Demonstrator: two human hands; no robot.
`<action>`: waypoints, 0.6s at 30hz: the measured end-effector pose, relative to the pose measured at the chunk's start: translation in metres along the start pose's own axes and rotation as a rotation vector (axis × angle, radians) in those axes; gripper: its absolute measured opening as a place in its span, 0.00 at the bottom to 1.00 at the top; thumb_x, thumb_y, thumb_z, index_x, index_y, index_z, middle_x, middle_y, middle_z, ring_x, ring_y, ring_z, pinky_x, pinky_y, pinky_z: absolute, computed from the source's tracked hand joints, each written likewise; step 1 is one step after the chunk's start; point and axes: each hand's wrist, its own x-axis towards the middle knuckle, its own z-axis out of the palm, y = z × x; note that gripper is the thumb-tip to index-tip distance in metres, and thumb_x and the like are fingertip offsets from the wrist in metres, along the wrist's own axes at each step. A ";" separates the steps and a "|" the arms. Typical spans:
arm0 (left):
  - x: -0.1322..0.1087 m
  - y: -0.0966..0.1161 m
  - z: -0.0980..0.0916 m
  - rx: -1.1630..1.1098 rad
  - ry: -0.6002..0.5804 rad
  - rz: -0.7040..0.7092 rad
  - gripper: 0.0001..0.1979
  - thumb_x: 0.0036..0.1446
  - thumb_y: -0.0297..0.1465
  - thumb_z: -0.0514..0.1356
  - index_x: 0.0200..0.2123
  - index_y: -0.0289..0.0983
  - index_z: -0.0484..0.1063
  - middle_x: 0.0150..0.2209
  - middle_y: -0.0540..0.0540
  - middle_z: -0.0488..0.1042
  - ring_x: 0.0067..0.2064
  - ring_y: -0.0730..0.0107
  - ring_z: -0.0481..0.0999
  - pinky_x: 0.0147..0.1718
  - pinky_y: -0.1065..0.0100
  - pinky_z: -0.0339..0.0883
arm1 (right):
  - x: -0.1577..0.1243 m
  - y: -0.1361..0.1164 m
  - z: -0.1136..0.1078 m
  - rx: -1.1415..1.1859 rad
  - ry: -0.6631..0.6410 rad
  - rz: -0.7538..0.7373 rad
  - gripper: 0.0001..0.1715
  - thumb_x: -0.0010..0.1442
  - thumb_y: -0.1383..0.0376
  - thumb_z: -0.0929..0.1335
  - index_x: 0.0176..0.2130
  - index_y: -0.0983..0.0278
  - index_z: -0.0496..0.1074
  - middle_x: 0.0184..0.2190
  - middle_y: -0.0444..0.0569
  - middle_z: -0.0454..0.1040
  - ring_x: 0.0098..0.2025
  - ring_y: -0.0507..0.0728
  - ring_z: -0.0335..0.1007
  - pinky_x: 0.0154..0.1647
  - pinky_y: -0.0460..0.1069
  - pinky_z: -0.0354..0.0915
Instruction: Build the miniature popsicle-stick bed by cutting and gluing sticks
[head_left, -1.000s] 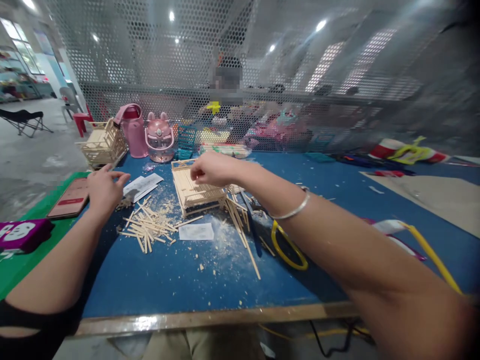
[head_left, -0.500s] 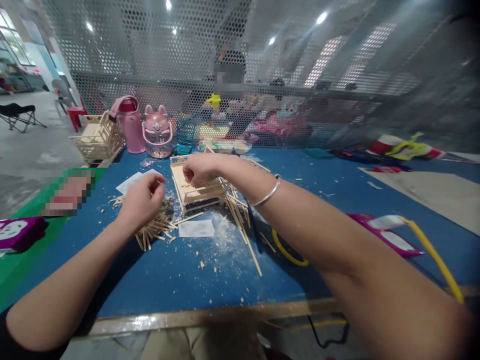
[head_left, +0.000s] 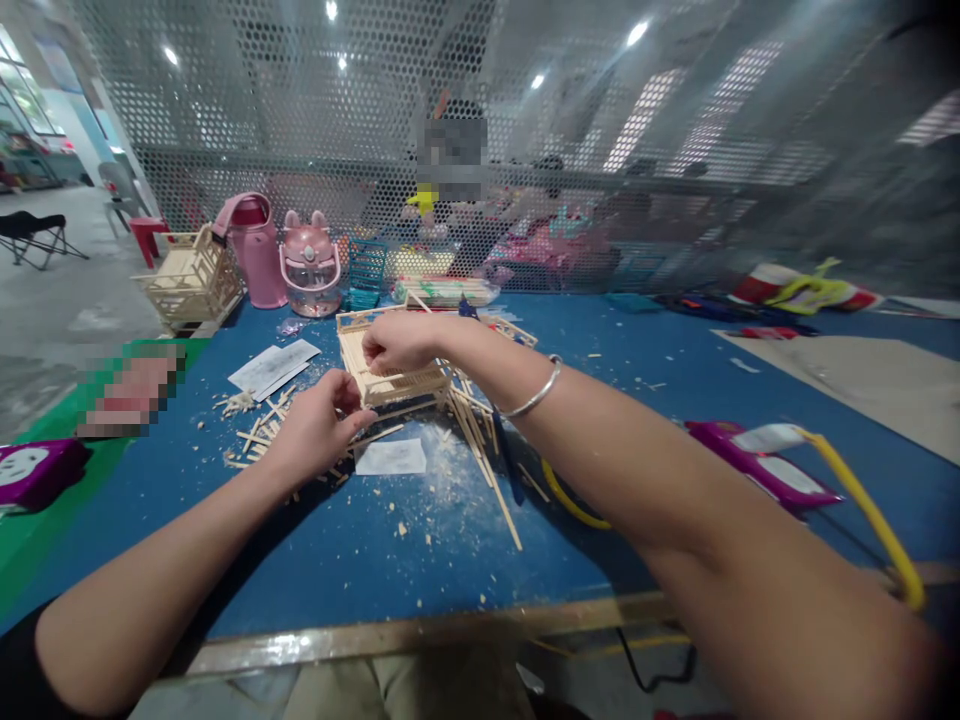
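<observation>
A small stick-built wooden frame [head_left: 405, 386] with slatted panels stands on the blue table [head_left: 450, 570]. My right hand [head_left: 399, 343] reaches over its top with the fingers curled together; what they hold, if anything, is hidden. At the frame's near left corner is my left hand [head_left: 330, 415], its thumb stretched toward the frame and apart from the curled fingers. Beneath and beside the left hand lies a pile of short sticks [head_left: 259, 435]. Longer sticks [head_left: 480, 455] lie to the right of the frame.
Paper slips [head_left: 390, 457] lie before the frame and at its left. Behind stand a pink flask [head_left: 259, 265], a clear pink bottle [head_left: 310, 275] and another wooden model [head_left: 191, 280]. A purple power strip [head_left: 765, 465] with a yellow cable lies right. A mesh screen rises behind.
My left hand has moved right and toward me, from above the stick pile to the frame's near left corner. The right hand has stayed over the frame. The view has shifted slightly.
</observation>
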 end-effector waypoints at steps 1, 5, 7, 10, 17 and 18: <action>0.000 -0.002 0.001 -0.021 0.008 0.002 0.09 0.49 0.32 0.59 0.30 0.39 0.59 0.26 0.53 0.66 0.27 0.73 0.65 0.27 0.70 0.58 | -0.005 0.000 -0.002 0.003 0.078 0.009 0.07 0.51 0.71 0.66 0.30 0.66 0.75 0.26 0.47 0.74 0.27 0.51 0.62 0.27 0.48 0.53; 0.002 -0.007 0.002 -0.066 0.022 -0.009 0.07 0.50 0.30 0.57 0.32 0.38 0.60 0.24 0.53 0.66 0.26 0.74 0.65 0.27 0.70 0.58 | -0.042 -0.011 0.003 0.149 0.553 0.018 0.08 0.56 0.68 0.64 0.31 0.67 0.73 0.28 0.47 0.73 0.29 0.50 0.62 0.31 0.46 0.55; 0.003 -0.008 0.001 -0.066 0.021 -0.004 0.07 0.50 0.30 0.58 0.32 0.38 0.61 0.25 0.53 0.66 0.26 0.74 0.65 0.27 0.69 0.59 | -0.061 -0.023 0.018 0.247 0.722 -0.005 0.09 0.57 0.67 0.63 0.31 0.67 0.72 0.29 0.48 0.73 0.30 0.50 0.64 0.32 0.46 0.57; 0.003 -0.008 0.001 -0.040 0.015 0.003 0.10 0.49 0.31 0.59 0.33 0.38 0.60 0.25 0.53 0.67 0.26 0.74 0.66 0.27 0.69 0.58 | -0.073 -0.037 0.054 0.305 0.832 0.019 0.11 0.59 0.65 0.62 0.31 0.65 0.72 0.28 0.47 0.74 0.31 0.51 0.66 0.33 0.46 0.58; 0.000 0.002 -0.003 0.100 0.091 0.003 0.12 0.49 0.34 0.61 0.37 0.37 0.64 0.26 0.51 0.68 0.27 0.72 0.66 0.28 0.68 0.59 | -0.059 -0.034 0.097 0.220 0.875 0.073 0.16 0.62 0.63 0.59 0.36 0.64 0.74 0.33 0.48 0.77 0.35 0.52 0.71 0.37 0.46 0.62; 0.000 0.003 -0.003 0.137 0.108 0.015 0.11 0.49 0.34 0.61 0.36 0.37 0.66 0.27 0.51 0.68 0.27 0.72 0.66 0.28 0.68 0.59 | -0.058 -0.034 0.097 0.210 0.880 0.072 0.16 0.62 0.63 0.59 0.37 0.64 0.74 0.33 0.47 0.77 0.35 0.52 0.71 0.37 0.46 0.62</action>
